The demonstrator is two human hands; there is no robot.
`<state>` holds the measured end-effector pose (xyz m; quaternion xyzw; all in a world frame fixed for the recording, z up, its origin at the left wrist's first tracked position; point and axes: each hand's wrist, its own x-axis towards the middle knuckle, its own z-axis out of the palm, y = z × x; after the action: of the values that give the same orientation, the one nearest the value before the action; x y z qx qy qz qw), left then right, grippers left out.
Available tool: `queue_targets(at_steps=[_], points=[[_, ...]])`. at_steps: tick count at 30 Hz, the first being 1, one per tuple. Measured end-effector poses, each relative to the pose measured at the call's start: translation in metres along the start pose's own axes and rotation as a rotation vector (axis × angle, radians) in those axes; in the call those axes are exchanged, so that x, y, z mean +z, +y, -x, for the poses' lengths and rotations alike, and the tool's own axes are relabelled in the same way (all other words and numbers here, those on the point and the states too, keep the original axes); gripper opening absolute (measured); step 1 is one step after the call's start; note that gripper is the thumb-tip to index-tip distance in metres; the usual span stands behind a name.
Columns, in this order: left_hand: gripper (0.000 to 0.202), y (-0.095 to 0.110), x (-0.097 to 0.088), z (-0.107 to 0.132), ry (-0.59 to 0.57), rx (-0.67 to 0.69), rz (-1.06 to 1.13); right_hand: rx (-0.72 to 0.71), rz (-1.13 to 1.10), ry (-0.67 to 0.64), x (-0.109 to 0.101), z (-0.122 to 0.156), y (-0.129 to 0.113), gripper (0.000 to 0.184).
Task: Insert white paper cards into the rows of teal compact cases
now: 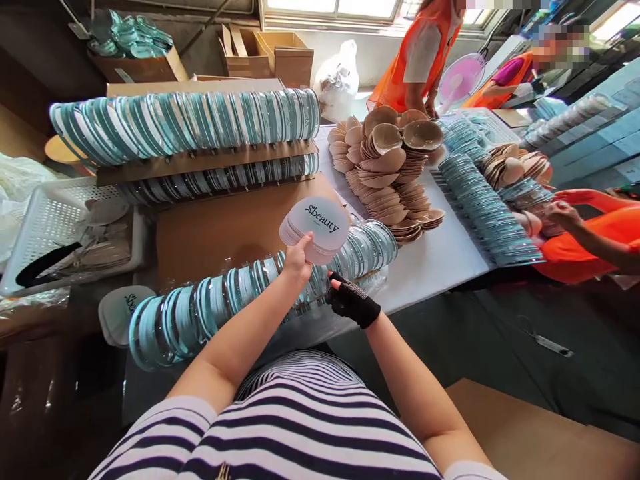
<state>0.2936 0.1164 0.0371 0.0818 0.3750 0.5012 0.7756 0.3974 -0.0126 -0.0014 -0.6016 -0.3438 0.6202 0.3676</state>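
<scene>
My left hand (297,260) is closed round the lower edge of a stack of round white cards printed "beauty" (316,229), held up above a long curved row of clear teal-rimmed cases (240,293). My right hand (350,300), in a black fingerless glove, hovers just right of the left hand over that same row, fingers curled; I cannot make out anything in it.
Two more rows of teal cases (190,123) stand on cardboard behind. Piles of beige cups (395,167) lie on the white table (440,260). A white basket (50,220) sits at left. People in orange work at the far and right sides; scissors (547,343) lie on the floor.
</scene>
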Motion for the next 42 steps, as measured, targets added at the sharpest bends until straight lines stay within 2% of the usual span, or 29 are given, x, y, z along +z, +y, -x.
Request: queue_targets(at_steps=[1, 3, 5, 7, 9, 10, 11, 13, 15, 17, 20, 22, 23, 25, 27, 29, 30, 32, 34, 35, 38, 40, 42], points=[[0.025, -0.001, 0.0, 0.001, -0.004, 0.009, -0.007, 0.012, -0.081, -0.038, 0.001, 0.0, 0.001, 0.064], [0.027, -0.002, 0.0, 0.003, 0.001, 0.026, -0.012, 0.039, -0.088, -0.066, 0.002, -0.001, 0.0, 0.066], [0.03, -0.003, 0.0, 0.004, 0.013, 0.047, -0.006, 0.059, -0.011, -0.056, 0.0, -0.004, -0.003, 0.056], [0.032, -0.004, 0.0, 0.004, 0.026, 0.069, 0.004, 0.124, 0.165, -0.036, -0.004, -0.007, -0.008, 0.044], [0.032, -0.006, 0.0, 0.002, 0.034, 0.085, 0.011, 0.215, 0.457, -0.016, -0.007, -0.008, -0.014, 0.036], [0.032, -0.007, 0.0, 0.002, 0.035, 0.095, 0.012, 0.218, 0.622, 0.011, -0.009, -0.008, -0.018, 0.034], [0.032, -0.007, 0.001, 0.002, 0.034, 0.109, 0.01, 0.17, 0.771, 0.067, -0.01, -0.007, -0.024, 0.032], [0.033, -0.008, 0.002, 0.004, 0.021, 0.136, -0.004, -0.046, 0.932, 0.293, -0.016, -0.006, -0.039, 0.034], [0.035, -0.008, 0.003, 0.01, -0.006, 0.153, -0.024, -0.318, 0.891, 0.589, -0.024, -0.005, -0.058, 0.039], [0.034, -0.008, 0.001, 0.02, -0.05, 0.149, -0.044, -0.528, 0.802, 0.778, -0.03, -0.006, -0.075, 0.043], [0.033, -0.007, -0.007, 0.033, -0.079, 0.143, -0.072, -0.721, 0.911, 0.776, -0.02, -0.004, -0.084, 0.042], [0.035, -0.005, -0.014, 0.038, -0.059, 0.144, -0.081, -0.791, 0.943, 0.771, -0.003, 0.001, -0.079, 0.035], [0.037, -0.004, -0.017, 0.04, -0.046, 0.141, -0.084, -0.814, 0.906, 0.81, 0.006, 0.004, -0.075, 0.033], [0.038, -0.002, -0.023, 0.042, -0.042, 0.124, -0.084, -0.827, 0.788, 0.893, 0.021, 0.007, -0.069, 0.034], [0.036, 0.0, -0.026, 0.042, -0.049, 0.102, -0.082, -0.78, 0.751, 0.879, 0.026, 0.007, -0.068, 0.037], [0.032, 0.003, -0.027, 0.041, -0.048, 0.086, -0.079, -0.673, 0.799, 0.859, 0.022, 0.008, -0.072, 0.039], [0.031, 0.005, -0.026, 0.04, -0.037, 0.087, -0.076, -0.61, 0.814, 0.91, 0.017, 0.011, -0.073, 0.039], [0.03, 0.013, -0.025, 0.035, -0.011, 0.102, -0.066, -0.504, 0.804, 1.103, 0.006, 0.024, -0.068, 0.042], [0.028, 0.026, -0.025, 0.028, 0.026, 0.12, -0.032, -0.454, 0.815, 1.198, -0.001, 0.048, -0.051, 0.044], [0.026, 0.032, -0.025, 0.023, 0.051, 0.123, -0.008, -0.445, 0.852, 1.169, -0.001, 0.062, -0.039, 0.044], [0.023, 0.048, -0.028, 0.009, 0.126, 0.098, 0.052, -0.432, 1.015, 0.93, 0.011, 0.099, 0.003, 0.042], [0.022, 0.053, -0.032, 0.003, 0.15, 0.074, 0.072, -0.418, 1.093, 0.786, 0.026, 0.109, 0.022, 0.042], [0.022, 0.054, -0.036, -0.002, 0.158, 0.065, 0.082, -0.394, 1.148, 0.71, 0.042, 0.106, 0.027, 0.044]])
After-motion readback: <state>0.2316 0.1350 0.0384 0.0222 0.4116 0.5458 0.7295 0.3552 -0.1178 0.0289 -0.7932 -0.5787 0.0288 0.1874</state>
